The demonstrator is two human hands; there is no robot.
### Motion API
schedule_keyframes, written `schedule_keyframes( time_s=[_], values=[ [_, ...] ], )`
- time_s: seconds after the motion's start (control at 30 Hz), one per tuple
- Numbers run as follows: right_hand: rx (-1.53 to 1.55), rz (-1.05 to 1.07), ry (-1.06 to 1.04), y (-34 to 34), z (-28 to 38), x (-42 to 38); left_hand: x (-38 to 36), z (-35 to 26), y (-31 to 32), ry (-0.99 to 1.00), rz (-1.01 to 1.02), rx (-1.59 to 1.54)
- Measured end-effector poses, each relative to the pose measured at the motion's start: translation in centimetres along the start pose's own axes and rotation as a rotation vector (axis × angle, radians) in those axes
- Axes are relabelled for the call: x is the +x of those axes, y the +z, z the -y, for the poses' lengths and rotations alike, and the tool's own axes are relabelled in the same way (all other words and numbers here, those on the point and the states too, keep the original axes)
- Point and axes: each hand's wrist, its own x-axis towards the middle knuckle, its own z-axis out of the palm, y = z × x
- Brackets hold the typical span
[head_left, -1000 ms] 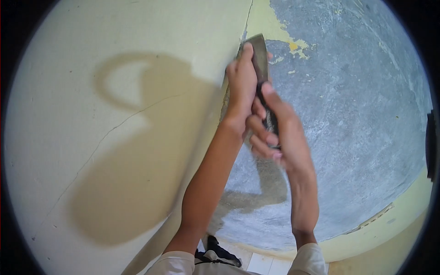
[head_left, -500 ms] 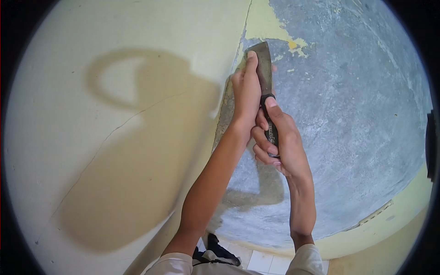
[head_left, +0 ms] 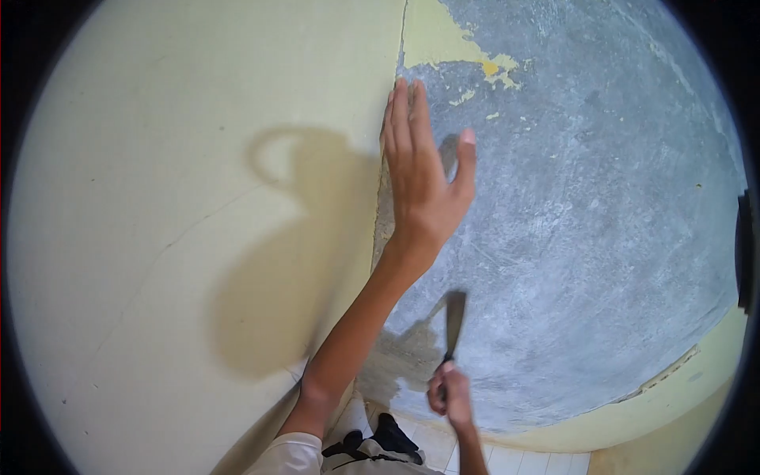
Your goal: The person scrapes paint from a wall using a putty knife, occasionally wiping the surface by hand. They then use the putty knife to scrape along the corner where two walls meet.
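Your left hand (head_left: 421,190) is spread flat at the upper centre of the frame, fingers pointing up and thumb held out, palm toward the bare grey wall (head_left: 586,229); whether it presses on the surface you cannot tell. Your right hand (head_left: 454,392), at the lower centre, is closed around the handle of a scraper (head_left: 454,323), whose blade points up, just below the middle of the frame. Yellow paint (head_left: 435,36) clings at the top centre, beside the corner. A cream wall (head_left: 134,174) fills the left side, bearing a large shadow (head_left: 265,305).
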Motion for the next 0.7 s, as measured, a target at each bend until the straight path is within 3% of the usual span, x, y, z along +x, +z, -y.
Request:
schedule_keyframes(
  time_s=[0.07, 0.13, 0.17, 0.2, 0.27, 0.33, 0.43, 0.7],
  values=[
    [-0.076, -0.048, 0.129, -0.3, -9.0, -1.4, 0.1, -0.9, 0.6, -0.073, 0.101, 0.059],
    [0.139, 0.239, 0.348, 0.4, -8.5, -3.5, 0.4, -1.6, 1.1, -0.211, 0.062, -0.112],
    [0.030, 0.276, 0.431, 0.0, -8.7, -3.7, 0.7, -2.0, 1.3, -0.202, 0.068, -0.095],
    [0.040, 0.292, 0.433, -0.2, -8.8, -3.3, 0.8, -2.6, 1.5, -0.275, 0.042, -0.152],
    [-0.273, 0.265, 0.171, -0.9, -9.0, -3.0, 0.9, -3.1, 1.9, -0.351, 0.023, -0.192],
    [-0.276, 0.325, 0.245, -2.2, -8.5, -1.7, 1.4, -3.2, 2.2, -0.400, -0.001, -0.359],
    [-0.504, 0.350, 0.041, -3.4, -5.8, 0.5, 2.6, -3.2, 2.5, -0.468, -0.047, -0.376],
    [-0.323, 0.449, 0.081, -6.7, -6.0, 2.9, 3.6, -3.3, 1.5, -0.422, -0.099, -0.516]
  ],
)
